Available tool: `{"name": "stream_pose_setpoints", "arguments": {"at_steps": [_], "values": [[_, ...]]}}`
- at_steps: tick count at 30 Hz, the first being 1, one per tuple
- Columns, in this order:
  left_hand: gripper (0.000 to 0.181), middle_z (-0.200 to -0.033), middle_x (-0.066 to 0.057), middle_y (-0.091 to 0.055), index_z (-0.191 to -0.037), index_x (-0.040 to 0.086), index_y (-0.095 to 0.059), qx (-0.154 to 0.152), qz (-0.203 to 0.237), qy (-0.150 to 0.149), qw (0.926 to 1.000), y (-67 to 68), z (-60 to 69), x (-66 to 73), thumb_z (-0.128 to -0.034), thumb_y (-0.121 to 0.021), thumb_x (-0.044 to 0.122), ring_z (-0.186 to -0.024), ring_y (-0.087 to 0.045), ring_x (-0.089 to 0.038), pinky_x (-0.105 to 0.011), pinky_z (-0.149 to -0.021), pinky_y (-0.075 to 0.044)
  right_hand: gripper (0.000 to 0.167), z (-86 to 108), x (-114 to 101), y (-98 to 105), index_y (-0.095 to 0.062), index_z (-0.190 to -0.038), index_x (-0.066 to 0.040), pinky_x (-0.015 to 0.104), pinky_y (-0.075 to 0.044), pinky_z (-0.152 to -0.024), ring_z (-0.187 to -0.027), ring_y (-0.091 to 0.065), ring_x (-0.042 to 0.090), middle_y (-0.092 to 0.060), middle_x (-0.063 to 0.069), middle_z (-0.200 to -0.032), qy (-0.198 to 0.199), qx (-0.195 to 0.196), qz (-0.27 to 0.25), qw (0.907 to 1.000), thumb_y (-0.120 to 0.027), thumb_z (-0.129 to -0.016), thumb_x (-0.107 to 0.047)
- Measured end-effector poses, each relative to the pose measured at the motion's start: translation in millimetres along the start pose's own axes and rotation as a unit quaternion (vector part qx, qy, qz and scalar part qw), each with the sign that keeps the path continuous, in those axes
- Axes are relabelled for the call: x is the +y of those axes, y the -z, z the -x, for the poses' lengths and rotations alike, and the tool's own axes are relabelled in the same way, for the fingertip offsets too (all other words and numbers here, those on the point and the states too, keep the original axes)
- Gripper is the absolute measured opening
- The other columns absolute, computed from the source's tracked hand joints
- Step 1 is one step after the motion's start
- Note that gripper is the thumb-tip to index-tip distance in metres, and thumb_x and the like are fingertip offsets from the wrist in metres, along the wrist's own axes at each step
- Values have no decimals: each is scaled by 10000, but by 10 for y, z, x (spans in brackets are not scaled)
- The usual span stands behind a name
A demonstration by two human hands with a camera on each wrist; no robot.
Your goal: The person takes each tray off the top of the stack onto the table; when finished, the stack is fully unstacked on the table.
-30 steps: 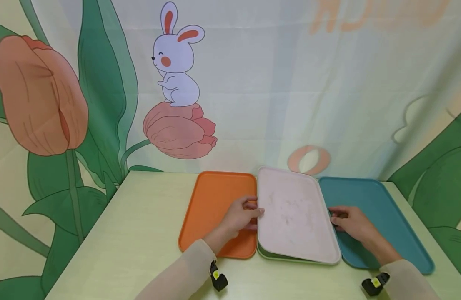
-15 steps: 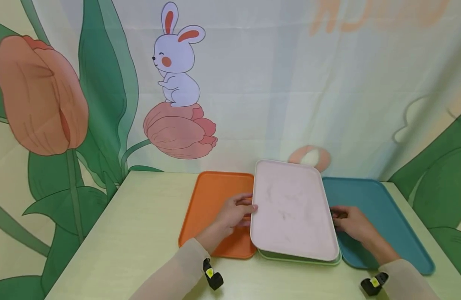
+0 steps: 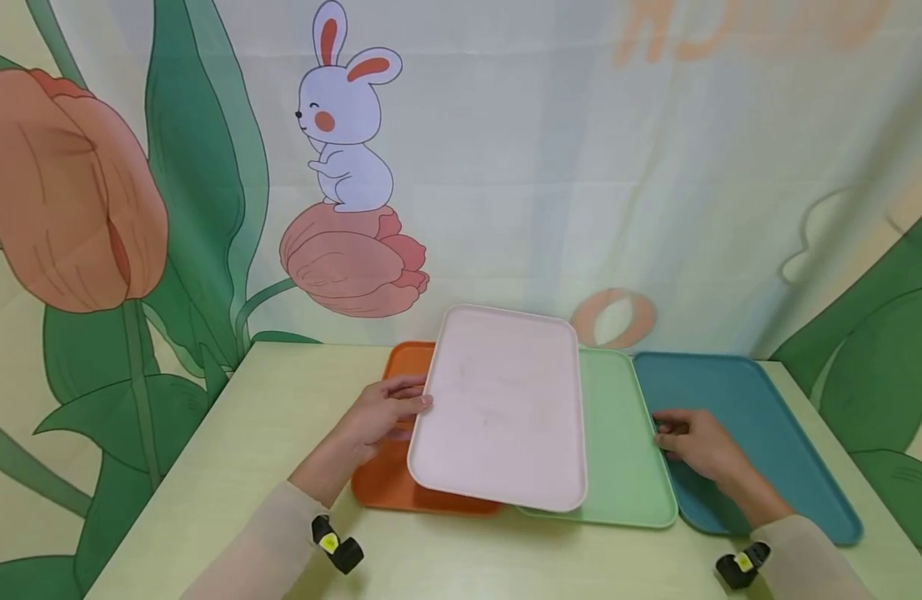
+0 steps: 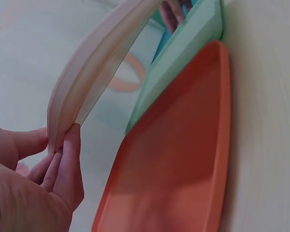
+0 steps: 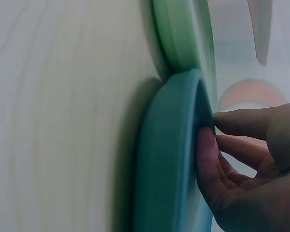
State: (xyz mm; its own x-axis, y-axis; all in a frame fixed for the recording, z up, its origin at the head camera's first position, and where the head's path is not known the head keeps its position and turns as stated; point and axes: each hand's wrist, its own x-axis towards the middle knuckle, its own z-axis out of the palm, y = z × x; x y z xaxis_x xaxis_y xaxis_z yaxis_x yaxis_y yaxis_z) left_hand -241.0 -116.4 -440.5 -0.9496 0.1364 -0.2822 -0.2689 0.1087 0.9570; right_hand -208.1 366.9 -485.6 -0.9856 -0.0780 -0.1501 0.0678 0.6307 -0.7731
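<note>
In the head view my left hand [image 3: 374,417] pinches the left rim of a pale pink tray [image 3: 502,408], thumb on top and fingers below. The tray is raised and tilted over an orange tray [image 3: 389,483] and the left part of a light green tray [image 3: 618,442]. The left wrist view shows the thumb and fingers on the pink rim [image 4: 62,106]. My right hand [image 3: 697,442] is over a blue tray [image 3: 776,450], its curled fingers at the green tray's right rim. In the right wrist view, thumb and fingers [image 5: 246,121] meet at that rim, partly hidden.
The orange, green and blue trays lie side by side on a pale wooden table [image 3: 281,417]. A curtain [image 3: 491,167] printed with a rabbit and tulips hangs behind the table's far edge. Each wrist wears a black camera [image 3: 341,550].
My left hand has lifted the pink tray off the green tray and carried it left over the orange one, uncovering much of the green. My right hand has stayed nearly in place.
</note>
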Motion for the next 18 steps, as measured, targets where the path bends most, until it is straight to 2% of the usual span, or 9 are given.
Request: {"name": "stream_pose_setpoints", "arguments": {"at_steps": [5,11,18], "values": [[543,-1394,-133,-617,-1529,140,-562,100,-193,74,9997,430,70,-12,-1019,-729,223,-1093,-681,-256,-333,-818,-599,519,15,0,3,-464,-1494,162,403,-627,-814,-1035,-671,308,-633,197,-1149,-16,17,31,10000,-626,-1063,-77],[562,-1406,-148,-601,-1580,111,-504,147,-454,36,9989,905,159,-23,-1055,-673,222,-1134,-689,-246,-401,-903,-611,522,34,16,-1,-472,-1496,151,375,-624,-799,-1010,-671,273,-634,184,-1147,-46,-5,60,10000,-632,-1057,-84],[622,-1258,-48,-641,-1612,63,-439,249,-598,-81,9979,1390,232,-53,-1062,-668,241,-1033,-711,-151,-376,-871,-613,529,18,-10,-8,-465,-1510,137,402,-625,-826,-1052,-666,298,-626,184,-1158,-45,-18,3,10000,-625,-1067,-104]]}}
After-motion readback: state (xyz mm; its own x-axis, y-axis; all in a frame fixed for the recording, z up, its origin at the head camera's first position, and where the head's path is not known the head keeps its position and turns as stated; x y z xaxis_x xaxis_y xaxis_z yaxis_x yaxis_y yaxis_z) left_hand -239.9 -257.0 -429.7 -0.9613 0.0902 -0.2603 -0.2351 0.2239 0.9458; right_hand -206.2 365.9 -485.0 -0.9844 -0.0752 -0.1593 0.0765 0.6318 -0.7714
